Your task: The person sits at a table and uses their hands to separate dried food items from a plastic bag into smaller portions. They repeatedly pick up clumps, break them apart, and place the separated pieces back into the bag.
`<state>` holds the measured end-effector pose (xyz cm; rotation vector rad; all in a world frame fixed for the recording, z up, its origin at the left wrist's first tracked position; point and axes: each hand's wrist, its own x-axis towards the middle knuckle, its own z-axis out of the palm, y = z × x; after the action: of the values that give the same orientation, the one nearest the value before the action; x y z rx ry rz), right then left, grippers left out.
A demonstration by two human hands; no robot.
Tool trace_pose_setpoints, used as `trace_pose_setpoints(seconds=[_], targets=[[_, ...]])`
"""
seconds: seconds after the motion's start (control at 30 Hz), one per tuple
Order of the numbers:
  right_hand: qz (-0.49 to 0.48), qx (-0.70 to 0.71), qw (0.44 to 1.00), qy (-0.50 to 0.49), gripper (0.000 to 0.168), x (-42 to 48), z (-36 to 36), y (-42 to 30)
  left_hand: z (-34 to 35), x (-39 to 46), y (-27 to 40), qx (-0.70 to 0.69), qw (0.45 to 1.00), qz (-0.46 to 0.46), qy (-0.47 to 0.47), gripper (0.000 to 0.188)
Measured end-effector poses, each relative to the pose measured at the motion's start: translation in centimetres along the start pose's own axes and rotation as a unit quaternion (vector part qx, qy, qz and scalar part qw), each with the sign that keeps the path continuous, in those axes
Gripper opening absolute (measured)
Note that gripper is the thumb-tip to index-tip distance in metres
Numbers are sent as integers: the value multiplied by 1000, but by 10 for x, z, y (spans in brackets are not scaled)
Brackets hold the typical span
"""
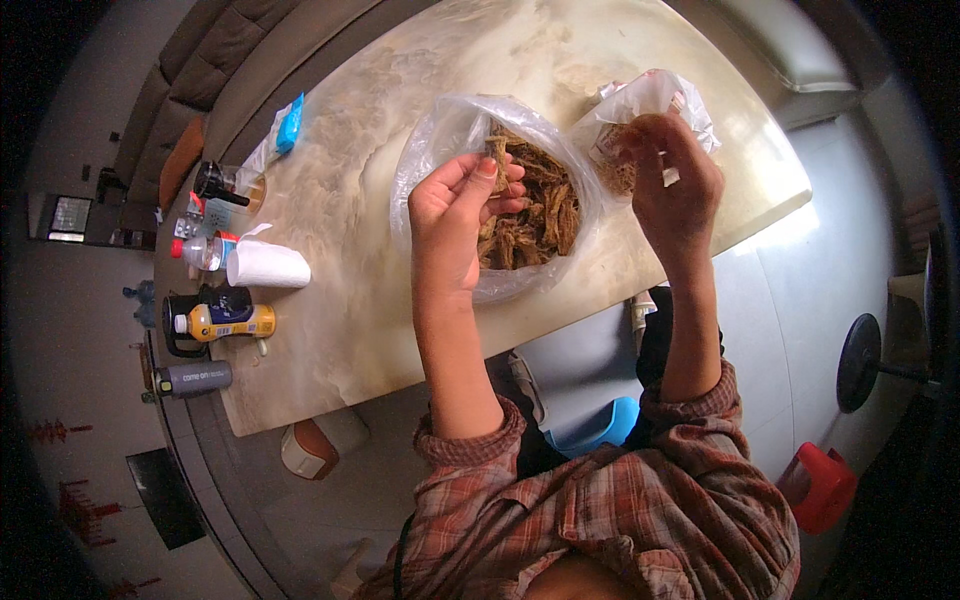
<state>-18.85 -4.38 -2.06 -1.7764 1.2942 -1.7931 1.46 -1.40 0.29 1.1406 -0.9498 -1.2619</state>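
Between the thumb and fingers of my left hand (465,199) is a piece of dried brown root (499,161). It is held over an open clear plastic bag (424,142) full of similar dried pieces (551,202), on a marble-patterned table (360,300). My right hand (675,180) is raised beside a second, smaller plastic bag (649,90) with brown contents (615,161). Its fingers are bent and blurred, and whether they grip anything cannot be told. A small pale scrap (670,176) shows against that hand.
Along the table's left side are a paper roll (268,264), an orange drink bottle (232,321), a grey tumbler (196,379), a red-capped bottle (202,253), a glass pot (244,187) and a blue packet (290,126). Blue (600,427) and red (817,487) plastic stools stand below.
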Motion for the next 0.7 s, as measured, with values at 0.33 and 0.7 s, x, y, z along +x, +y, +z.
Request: trace_pose_setpoints(seconds=[0.33,0.7], targets=[[-197,-239,951,8,10,12,-18,16,4,1,-5,16,999,-4,-30,25],[-161,-238,958,14,7,11,-16,9,5,1,-5,0,999,-4,-37,24]])
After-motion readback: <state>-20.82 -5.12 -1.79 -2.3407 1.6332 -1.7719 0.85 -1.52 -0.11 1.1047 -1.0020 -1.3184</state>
